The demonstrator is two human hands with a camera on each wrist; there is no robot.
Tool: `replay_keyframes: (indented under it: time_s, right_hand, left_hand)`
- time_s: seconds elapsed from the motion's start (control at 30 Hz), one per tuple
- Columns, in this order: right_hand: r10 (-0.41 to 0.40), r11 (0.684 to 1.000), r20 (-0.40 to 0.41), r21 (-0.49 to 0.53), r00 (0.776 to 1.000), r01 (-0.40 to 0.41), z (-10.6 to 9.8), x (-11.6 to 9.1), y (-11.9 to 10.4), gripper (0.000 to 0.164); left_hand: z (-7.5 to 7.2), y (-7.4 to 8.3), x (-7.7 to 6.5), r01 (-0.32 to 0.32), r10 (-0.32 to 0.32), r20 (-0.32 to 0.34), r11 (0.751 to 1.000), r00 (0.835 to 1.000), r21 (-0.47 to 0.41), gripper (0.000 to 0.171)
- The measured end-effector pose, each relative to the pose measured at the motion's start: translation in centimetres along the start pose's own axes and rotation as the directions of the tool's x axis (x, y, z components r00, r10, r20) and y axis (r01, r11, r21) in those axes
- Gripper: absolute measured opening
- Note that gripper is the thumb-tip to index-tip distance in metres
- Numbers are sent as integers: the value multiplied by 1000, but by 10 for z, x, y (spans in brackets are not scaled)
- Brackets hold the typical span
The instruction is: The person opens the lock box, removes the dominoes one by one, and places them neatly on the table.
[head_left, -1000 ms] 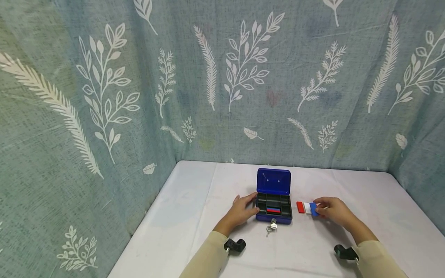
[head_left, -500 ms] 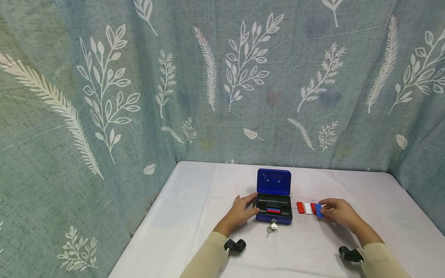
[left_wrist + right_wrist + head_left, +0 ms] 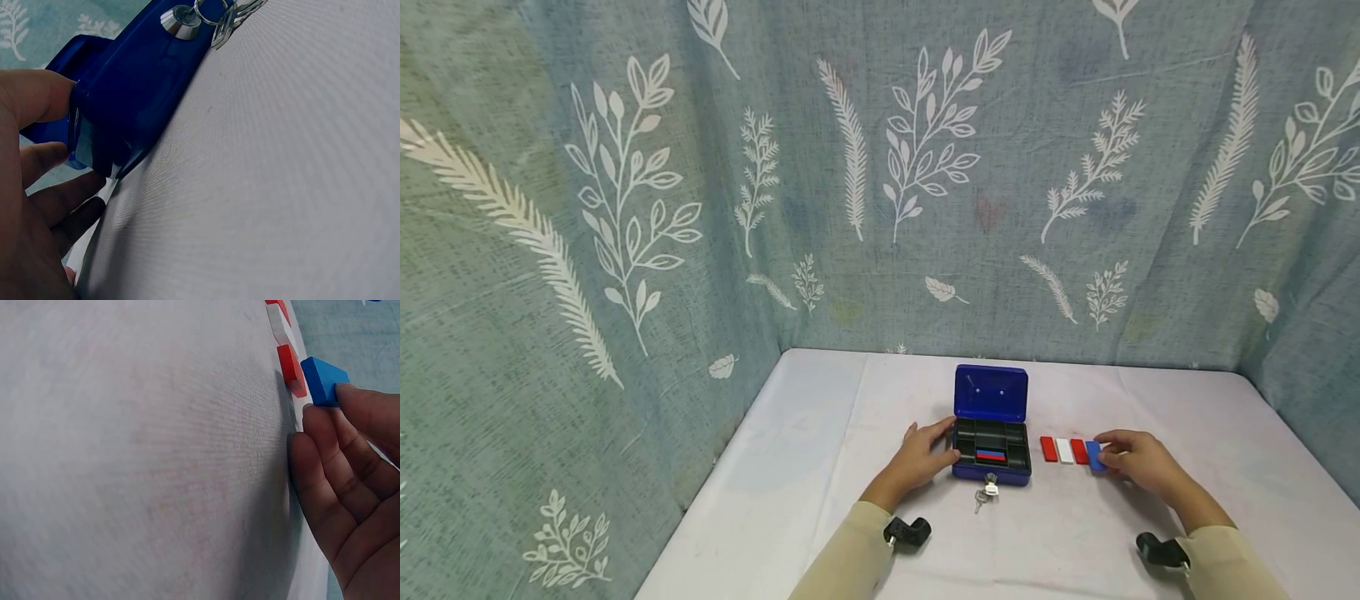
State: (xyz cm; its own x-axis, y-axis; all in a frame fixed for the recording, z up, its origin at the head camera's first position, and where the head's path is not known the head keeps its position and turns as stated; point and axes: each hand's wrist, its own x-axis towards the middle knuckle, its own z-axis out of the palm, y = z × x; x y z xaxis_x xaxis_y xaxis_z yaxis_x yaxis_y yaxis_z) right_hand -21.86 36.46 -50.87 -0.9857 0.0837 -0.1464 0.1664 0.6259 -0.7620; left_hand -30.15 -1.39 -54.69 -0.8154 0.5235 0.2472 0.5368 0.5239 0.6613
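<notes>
A blue cash box (image 3: 991,477) stands on the table with its lid (image 3: 991,392) up and a black compartment tray (image 3: 991,432) inside. Blue and red blocks (image 3: 991,456) lie in the tray's front middle compartment. My left hand (image 3: 915,457) rests along the box's left side, its extended fingers and thumb touching the edge. To the right, a red block (image 3: 1048,448), a white block (image 3: 1064,451) and another red block (image 3: 1078,451) form a row. At the row's right end my right hand (image 3: 1138,460) pinches a flat blue block (image 3: 322,381), tilted, between thumb and fingers.
Keys (image 3: 982,498) hang from the lock at the front of the box. The table (image 3: 835,400) has a white cover. A leaf-patterned curtain (image 3: 880,292) rises behind it and along the sides.
My right hand has shifted right with the blue block, sliding it off the second red block, which now shows fully. The left hand and the box have stayed put.
</notes>
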Motion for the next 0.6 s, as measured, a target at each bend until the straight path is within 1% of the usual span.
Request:
replay_keyframes:
  time_s: [0.2,0.6]
  right_hand:
    - [11,1000,5,21,1000,-11,-3,1,1,37]
    - [23,1000,19,-7,1000,-23,-5,5,3,40]
  left_hand:
    - [1,0,1,-6,6,-5,1000,1000,-3,62]
    - [0,1,0,21,-21,15,1000,1000,13,62]
